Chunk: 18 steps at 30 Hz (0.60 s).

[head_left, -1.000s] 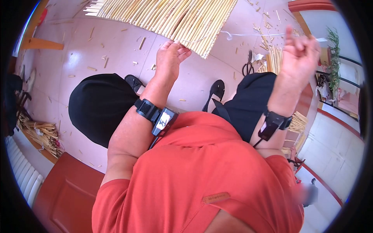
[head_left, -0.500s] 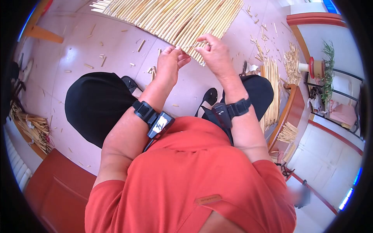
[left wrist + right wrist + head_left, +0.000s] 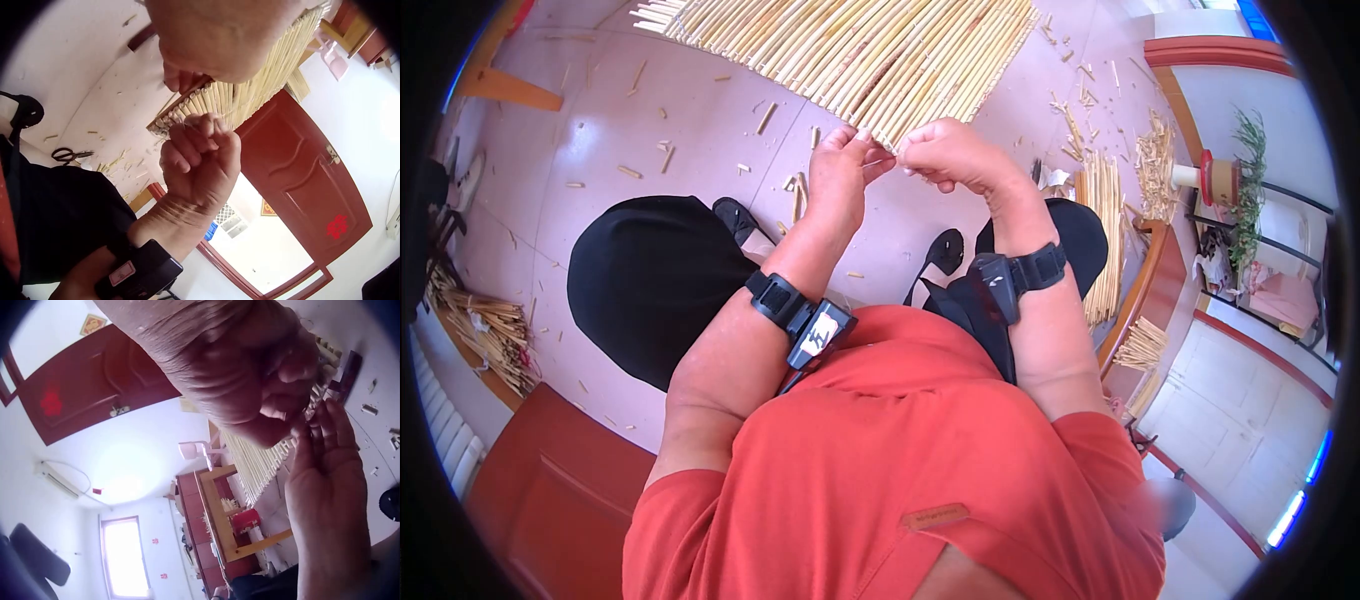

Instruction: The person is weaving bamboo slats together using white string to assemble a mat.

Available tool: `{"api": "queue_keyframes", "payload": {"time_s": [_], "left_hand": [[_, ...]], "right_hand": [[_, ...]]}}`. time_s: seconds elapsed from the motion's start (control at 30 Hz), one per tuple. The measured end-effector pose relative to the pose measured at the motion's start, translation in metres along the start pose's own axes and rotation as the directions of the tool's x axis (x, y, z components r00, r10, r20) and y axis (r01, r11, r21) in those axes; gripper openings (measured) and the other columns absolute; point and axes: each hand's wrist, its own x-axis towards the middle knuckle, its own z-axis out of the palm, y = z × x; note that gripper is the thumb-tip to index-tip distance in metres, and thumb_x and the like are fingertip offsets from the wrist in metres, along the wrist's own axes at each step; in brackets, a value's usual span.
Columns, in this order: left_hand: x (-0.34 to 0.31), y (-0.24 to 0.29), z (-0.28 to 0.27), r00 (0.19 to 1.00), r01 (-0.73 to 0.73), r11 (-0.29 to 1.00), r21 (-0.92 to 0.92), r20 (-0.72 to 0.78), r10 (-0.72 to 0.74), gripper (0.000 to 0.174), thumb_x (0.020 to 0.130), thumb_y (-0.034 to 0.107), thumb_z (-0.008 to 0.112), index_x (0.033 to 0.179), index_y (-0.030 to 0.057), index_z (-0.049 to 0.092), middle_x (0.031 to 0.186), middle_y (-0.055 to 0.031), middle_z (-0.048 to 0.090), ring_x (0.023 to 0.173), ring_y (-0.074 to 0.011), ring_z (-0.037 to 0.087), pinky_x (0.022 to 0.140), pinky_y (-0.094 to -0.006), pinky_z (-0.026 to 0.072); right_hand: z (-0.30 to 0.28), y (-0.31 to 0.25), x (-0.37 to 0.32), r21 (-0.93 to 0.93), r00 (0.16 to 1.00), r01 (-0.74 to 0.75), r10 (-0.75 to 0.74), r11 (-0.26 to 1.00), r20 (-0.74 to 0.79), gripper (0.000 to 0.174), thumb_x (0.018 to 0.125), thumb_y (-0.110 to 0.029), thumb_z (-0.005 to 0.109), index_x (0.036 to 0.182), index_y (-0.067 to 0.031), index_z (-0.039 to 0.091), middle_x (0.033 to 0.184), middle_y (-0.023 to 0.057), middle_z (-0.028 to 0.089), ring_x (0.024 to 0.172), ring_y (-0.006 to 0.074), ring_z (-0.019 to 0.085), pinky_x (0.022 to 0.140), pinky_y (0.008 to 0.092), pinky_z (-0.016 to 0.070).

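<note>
A mat of pale reed stalks (image 3: 850,60) bound side by side slants across the top of the head view. At its near edge my left hand (image 3: 838,178) pinches the rim, thumb on top and fingers below. Close beside it my right hand (image 3: 965,160) is bent at the wrist, its fingers curled at the mat's corner. In the left wrist view a thin pale thread (image 3: 197,127) shows at the right hand's pinched thumb and forefinger. Both hands' fingertips nearly meet in the right wrist view, where the right hand (image 3: 237,375) partly covers the mat (image 3: 253,459).
Cut reed bits lie scattered over the tiled floor (image 3: 620,140). Bundled reeds (image 3: 1105,240) and a large thread spool (image 3: 1220,183) are at the right. A wooden leg (image 3: 520,90) juts in at upper left. Scissors (image 3: 72,155) lie on the floor near the person's knee.
My right hand has swung in from the far right, where the thread stretched out, over the mat's edge and down to its near corner. The left hand stays on the edge.
</note>
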Motion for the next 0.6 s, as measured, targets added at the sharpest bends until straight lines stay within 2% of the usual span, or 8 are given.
{"api": "queue_keyframes", "payload": {"time_s": [0.07,0.17,0.27,0.4,0.43,0.53,0.57,0.6], "left_hand": [[-0.004,0.004,0.002,1.0,0.002,1.0,-0.012,-0.009,-0.002,0.018,0.096,0.009,0.048,0.112,0.002,0.053,0.099,-0.0077,0.064,0.082,-0.015,0.062,0.08,-0.0321,0.0537],[-0.011,0.004,0.006,0.999,-0.023,0.997,-0.075,0.033,0.026,0.022,0.093,0.007,0.052,0.114,0.0026,0.053,0.1,-0.0064,0.063,0.085,-0.0141,0.062,0.08,-0.0302,0.0526],[-0.011,0.001,0.012,0.994,-0.11,0.992,0.06,0.012,0.109,0.028,0.089,0.005,0.058,0.116,0.0027,0.052,0.103,-0.0055,0.061,0.089,-0.0126,0.06,0.08,-0.0291,0.052],[-0.007,0.001,0.012,0.995,-0.084,0.989,0.121,-0.035,0.088,0.03,0.087,0.005,0.06,0.116,0.0017,0.051,0.102,-0.0042,0.059,0.091,-0.0123,0.059,0.079,-0.0274,0.0515],[-0.005,0.001,0.011,0.995,-0.054,0.983,0.175,-0.072,0.068,0.029,0.088,0.006,0.059,0.115,0.0009,0.051,0.1,-0.004,0.058,0.091,-0.0123,0.059,0.078,-0.0269,0.0518],[-0.009,0.001,0.015,0.988,-0.132,0.978,0.159,-0.058,0.142,0.023,0.09,0.008,0.057,0.11,-0.001,0.051,0.094,-0.0047,0.058,0.086,-0.0129,0.06,0.076,-0.0273,0.0539],[-0.008,0.0,0.017,0.989,-0.124,0.979,0.165,-0.065,0.136,0.023,0.09,0.008,0.057,0.11,-0.001,0.051,0.094,-0.0047,0.058,0.086,-0.0129,0.06,0.076,-0.0273,0.0539],[-0.007,0.0,0.018,0.988,-0.12,0.982,0.148,-0.08,0.133,0.021,0.091,0.009,0.056,0.108,-0.0014,0.051,0.091,-0.0053,0.058,0.082,-0.0132,0.061,0.075,-0.0282,0.055]], "right_hand": [[-0.008,0.01,0.005,0.478,0.989,0.022,-0.089,0.878,0.118,0.018,0.075,-0.02,0.063,0.069,-0.0029,0.062,0.054,0.0011,0.052,0.047,0.0087,0.047,0.039,0.0244,0.037],[-0.011,0.014,0.009,0.532,0.98,0.131,-0.189,0.837,0.056,0.018,0.081,-0.02,0.06,0.073,-0.0036,0.06,0.06,-0.0005,0.051,0.047,0.0075,0.043,0.045,0.02,0.0375],[-0.016,0.007,0.016,0.573,0.956,0.246,-0.294,0.782,-0.01,0.019,0.08,-0.019,0.062,0.071,-0.0027,0.063,0.059,0.0014,0.054,0.049,0.0083,0.047,0.045,0.022,0.0387],[-0.015,-0.008,0.026,0.341,0.901,0.425,-0.43,0.839,-0.064,0.021,0.084,-0.019,0.06,0.072,-0.0025,0.065,0.071,0.0055,0.064,0.052,0.0068,0.049,0.05,0.0208,0.0407],[-0.016,-0.006,0.035,0.369,0.88,0.449,-0.474,0.814,-0.027,0.023,0.087,-0.02,0.057,0.076,-0.0023,0.064,0.079,0.0086,0.068,0.052,0.0058,0.049,0.049,0.0198,0.0412],[-0.018,-0.008,0.048,0.516,0.907,0.319,-0.415,0.795,0.078,0.02,0.09,-0.02,0.053,0.079,-0.0034,0.058,0.092,0.0133,0.068,0.054,0.0061,0.047,0.05,0.0179,0.0402],[-0.013,-0.009,0.052,0.535,0.905,0.339,-0.423,0.774,0.039,0.018,0.092,-0.018,0.051,0.081,-0.0042,0.055,0.08,0.0072,0.064,0.052,0.0056,0.045,0.048,0.0169,0.0389],[-0.011,-0.01,0.055,0.542,0.906,0.333,-0.422,0.771,0.043,0.018,0.092,-0.018,0.051,0.081,-0.0042,0.055,0.08,0.0072,0.064,0.052,0.0056,0.045,0.048,0.0169,0.0389]]}}
